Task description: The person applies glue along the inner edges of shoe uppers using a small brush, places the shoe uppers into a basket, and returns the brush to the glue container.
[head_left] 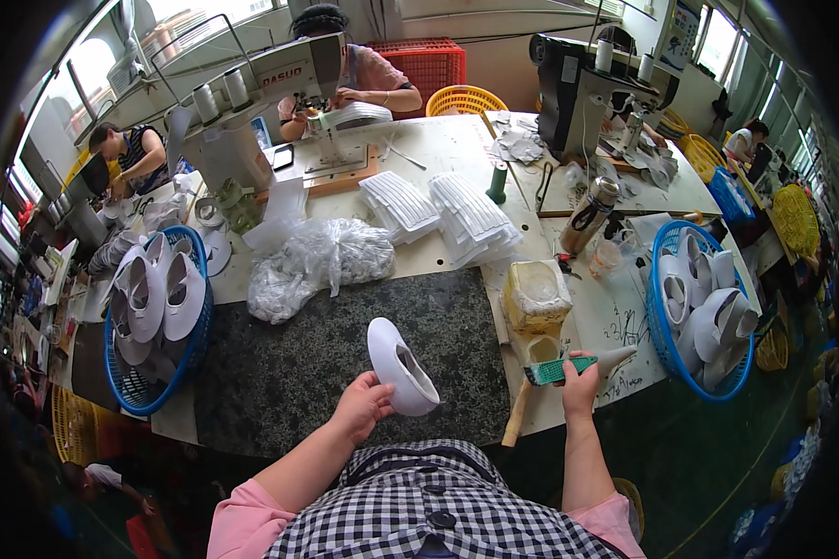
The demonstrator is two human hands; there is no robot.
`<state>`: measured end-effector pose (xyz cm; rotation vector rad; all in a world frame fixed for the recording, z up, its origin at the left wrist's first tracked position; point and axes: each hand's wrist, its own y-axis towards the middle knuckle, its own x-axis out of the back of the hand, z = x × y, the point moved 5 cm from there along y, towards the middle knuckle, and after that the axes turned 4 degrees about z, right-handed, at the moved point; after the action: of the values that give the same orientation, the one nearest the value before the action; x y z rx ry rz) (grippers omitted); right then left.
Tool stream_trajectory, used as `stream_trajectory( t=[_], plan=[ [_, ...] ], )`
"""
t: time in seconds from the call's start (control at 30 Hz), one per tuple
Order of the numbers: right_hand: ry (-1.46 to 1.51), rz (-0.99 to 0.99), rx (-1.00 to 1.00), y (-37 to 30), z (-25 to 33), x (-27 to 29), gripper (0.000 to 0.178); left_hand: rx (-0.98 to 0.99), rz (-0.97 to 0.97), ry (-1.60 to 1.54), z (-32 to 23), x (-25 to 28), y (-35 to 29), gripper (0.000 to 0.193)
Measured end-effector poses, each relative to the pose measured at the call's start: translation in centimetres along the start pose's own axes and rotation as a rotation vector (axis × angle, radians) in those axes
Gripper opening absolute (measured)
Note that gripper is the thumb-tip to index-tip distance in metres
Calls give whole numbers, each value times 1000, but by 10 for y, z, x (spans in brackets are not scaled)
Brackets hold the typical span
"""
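Note:
My left hand (365, 406) pinches the edge of a white shoe upper (388, 347), holding it tilted above the near part of a dark speckled mat (345, 359). The upper's opening faces up and to the right. My right hand (580, 380) is closed around a green tool (546, 372) with a pale tapered end pointing right; its exact kind is unclear. Just beyond that hand are a yellowish-white block (537, 296) and a small tan container (543, 348). A wooden stick (514, 424) lies at the table edge, left of my right forearm.
Blue baskets of white shoe uppers stand left (145, 402) and right (660, 312). Beyond the mat lie a plastic bag (331, 253) and stacked white pieces (471, 219). A metal flask (589, 216) stands farther right. A co-worker's hands (345, 98) work at a sewing machine (238, 154) opposite.

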<state>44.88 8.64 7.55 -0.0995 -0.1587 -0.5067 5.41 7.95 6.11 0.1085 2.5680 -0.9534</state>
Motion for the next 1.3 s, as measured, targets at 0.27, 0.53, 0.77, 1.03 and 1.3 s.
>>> stream_trajectory(
  t=[0.27, 0.53, 0.77, 1.03, 1.3],
  plan=[
    [390, 603, -61, -53, 45, -141, 20, -7, 68, 8, 13, -21, -11, 52],
    [79, 731, 604, -64, 79, -198, 21, 24, 196, -115, 1, -32, -15, 43],
    [23, 819, 444, -81, 74, -164, 19, 68, 215, -180, 17, -16, -12, 43],
    [-17, 606, 660, -55, 72, -199, 21, 124, 183, -110, 21, -14, -13, 43],
    [-188, 834, 648, -63, 87, -192, 23, 134, 158, -136, 19, -20, -13, 43]
  ],
)
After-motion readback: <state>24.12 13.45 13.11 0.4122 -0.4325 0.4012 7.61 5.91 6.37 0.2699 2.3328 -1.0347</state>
